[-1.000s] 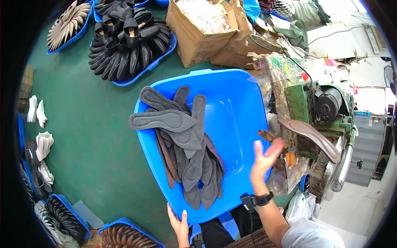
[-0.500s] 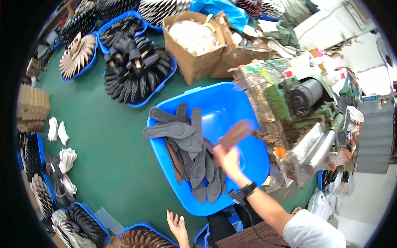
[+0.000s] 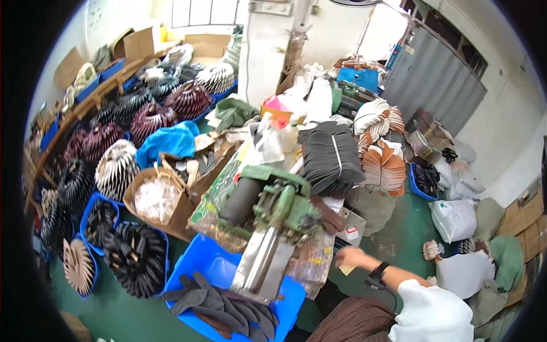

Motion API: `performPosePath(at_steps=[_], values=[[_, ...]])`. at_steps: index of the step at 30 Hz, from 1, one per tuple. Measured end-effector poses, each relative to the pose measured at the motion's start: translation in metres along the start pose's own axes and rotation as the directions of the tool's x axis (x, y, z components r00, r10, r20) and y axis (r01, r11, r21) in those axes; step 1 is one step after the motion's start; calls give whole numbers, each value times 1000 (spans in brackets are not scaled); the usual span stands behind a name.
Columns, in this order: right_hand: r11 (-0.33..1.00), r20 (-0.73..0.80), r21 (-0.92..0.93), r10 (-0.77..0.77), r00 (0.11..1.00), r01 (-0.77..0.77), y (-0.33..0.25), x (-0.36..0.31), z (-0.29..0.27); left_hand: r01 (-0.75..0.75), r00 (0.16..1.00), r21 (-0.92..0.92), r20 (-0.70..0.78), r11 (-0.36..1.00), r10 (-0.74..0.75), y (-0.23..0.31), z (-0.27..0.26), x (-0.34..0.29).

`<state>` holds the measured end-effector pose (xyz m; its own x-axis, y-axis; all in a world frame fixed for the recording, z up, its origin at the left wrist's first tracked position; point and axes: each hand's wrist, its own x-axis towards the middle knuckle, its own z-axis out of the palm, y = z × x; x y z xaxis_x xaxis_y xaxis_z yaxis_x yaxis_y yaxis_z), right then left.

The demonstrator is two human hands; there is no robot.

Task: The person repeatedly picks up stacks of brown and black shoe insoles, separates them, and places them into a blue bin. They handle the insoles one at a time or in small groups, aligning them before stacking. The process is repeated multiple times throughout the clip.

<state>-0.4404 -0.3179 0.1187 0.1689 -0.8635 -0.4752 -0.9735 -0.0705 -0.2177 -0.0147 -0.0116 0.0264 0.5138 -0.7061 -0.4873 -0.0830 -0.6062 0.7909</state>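
Observation:
My right hand [image 3: 352,259], with a black band on its wrist, is reached out beside the right edge of the machine table. Its fingers are curled; whether they hold anything is hidden. A pale yellow piece [image 3: 346,270] shows just under the fingers, and I cannot tell if they touch it. My left hand is out of sight. Left of the right hand stands a green machine [image 3: 279,208] with metal rollers [image 3: 257,259]. Below it, a blue tub [image 3: 185,265] bears grey insoles [image 3: 225,308] and some brown ones. Flat brown pieces [image 3: 327,215] lie beside the machine.
A tied stack of dark sheets [image 3: 333,154] and brown-and-white insole bundles [image 3: 380,165] lie beyond the machine. A cardboard box [image 3: 182,219] with white material stands left. Blue tubs of black shoe parts [image 3: 134,259] cover the left floor; white sacks [image 3: 456,219] stand right.
My view has swung up and right. My right hand has moved from over the tub to the machine table's right side; the brown insole it held no longer shows there. My left hand has left view.

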Motion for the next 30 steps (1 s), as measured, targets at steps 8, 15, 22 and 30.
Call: performPosePath(at_steps=[8,15,22,30], values=[[-452,175,886,114,978,-106,74,110,-152,-446,866,265,370,855,338,153,178,-7],[-663,522,732,400,754,-154,53,213,-137,-396,818,231,528,889,227,393,311,-70],[-320,114,946,466,877,47,149,122,-174,-519,768,99,489,849,412,468,364,-11],[517,-260,844,164,952,141,240,87,-229,164,803,-391,586,906,108,509,462,85]])
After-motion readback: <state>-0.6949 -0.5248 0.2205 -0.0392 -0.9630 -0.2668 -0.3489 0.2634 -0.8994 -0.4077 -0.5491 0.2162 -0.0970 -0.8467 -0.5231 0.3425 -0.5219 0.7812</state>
